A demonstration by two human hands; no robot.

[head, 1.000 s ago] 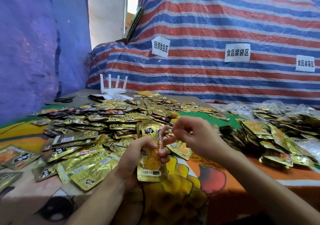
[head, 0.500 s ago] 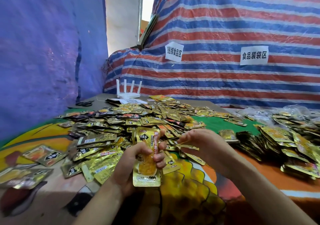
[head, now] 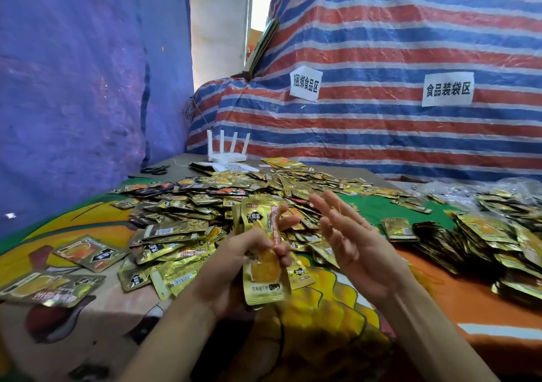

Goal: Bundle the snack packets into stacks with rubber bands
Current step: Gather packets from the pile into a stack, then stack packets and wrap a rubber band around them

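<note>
- The left hand grips an upright stack of packets above the table's near edge.
- The right hand hovers just beside it, fingers straight and spread; no band is discernible on it.
- Step, I judge: banding this stack. The next move calls for a band stretched over its top.
- The loose pile covers mid-table, and a router stands at the far edge.

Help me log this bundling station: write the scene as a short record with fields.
left hand: grips upright stack of packets
right hand: open, fingers spread, beside the stack, apart from it
rubber band: none clearly visible
loose packets: heaped on tablecloth behind the hands
far edge: white router, scissors
</note>
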